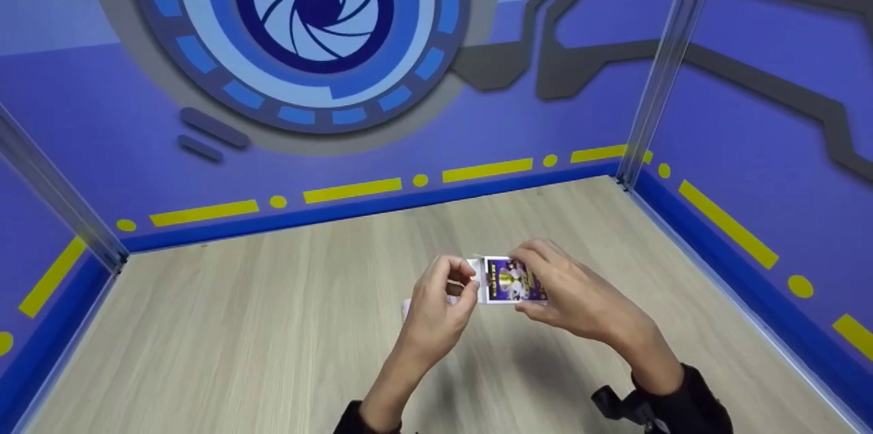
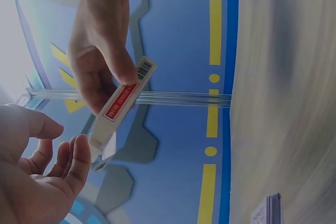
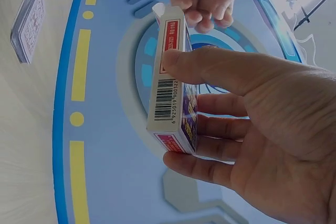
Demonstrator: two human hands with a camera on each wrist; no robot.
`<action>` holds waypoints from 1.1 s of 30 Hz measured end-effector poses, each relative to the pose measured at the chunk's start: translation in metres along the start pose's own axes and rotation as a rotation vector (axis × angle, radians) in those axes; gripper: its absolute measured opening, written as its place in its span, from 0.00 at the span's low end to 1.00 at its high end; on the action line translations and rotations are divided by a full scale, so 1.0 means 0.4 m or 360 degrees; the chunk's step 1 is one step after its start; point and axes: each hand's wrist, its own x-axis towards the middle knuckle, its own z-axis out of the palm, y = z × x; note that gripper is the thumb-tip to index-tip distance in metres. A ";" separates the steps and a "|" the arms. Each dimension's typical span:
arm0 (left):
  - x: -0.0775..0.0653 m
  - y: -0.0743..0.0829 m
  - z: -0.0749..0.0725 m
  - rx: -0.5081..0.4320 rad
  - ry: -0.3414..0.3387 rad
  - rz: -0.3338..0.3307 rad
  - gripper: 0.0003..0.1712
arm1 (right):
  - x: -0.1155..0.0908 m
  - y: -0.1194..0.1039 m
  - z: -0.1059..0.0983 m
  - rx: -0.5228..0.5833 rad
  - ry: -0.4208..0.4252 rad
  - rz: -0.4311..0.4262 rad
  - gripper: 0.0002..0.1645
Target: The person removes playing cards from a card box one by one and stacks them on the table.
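Observation:
My right hand (image 1: 576, 294) grips a small card box (image 1: 505, 280) between thumb and fingers, above the table. The box has a purple and yellow printed face, and its narrow side carries a barcode (image 3: 165, 99) and a red label (image 2: 121, 102). At the end toward my left hand, a white flap (image 2: 109, 148) stands open. Close to that flap is my left hand (image 1: 433, 308), its fingers loosely bent and the thumb apart from them, with nothing held between. A stack of cards (image 3: 29, 24) lies on the table, mostly hidden behind the left hand in the head view.
The wood-grain table (image 1: 273, 325) is bounded by blue-purple printed panels (image 1: 382, 168) at the back and both sides. Clear corner posts (image 1: 672, 65) join the panels. A black device (image 1: 631, 410) sits at the right wrist.

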 end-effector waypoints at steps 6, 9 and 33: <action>0.006 -0.025 0.011 -0.0016 -0.0001 -0.0103 0.08 | 0.001 -0.007 0.002 -0.0001 0.0005 -0.0027 0.39; 0.009 -0.033 0.013 -0.0060 -0.0017 -0.0131 0.08 | 0.002 -0.010 0.003 -0.0008 0.0009 -0.0057 0.39; 0.007 -0.034 0.002 -0.0162 -0.0110 -0.0278 0.15 | 0.000 -0.019 0.002 -0.0027 0.0011 -0.0132 0.39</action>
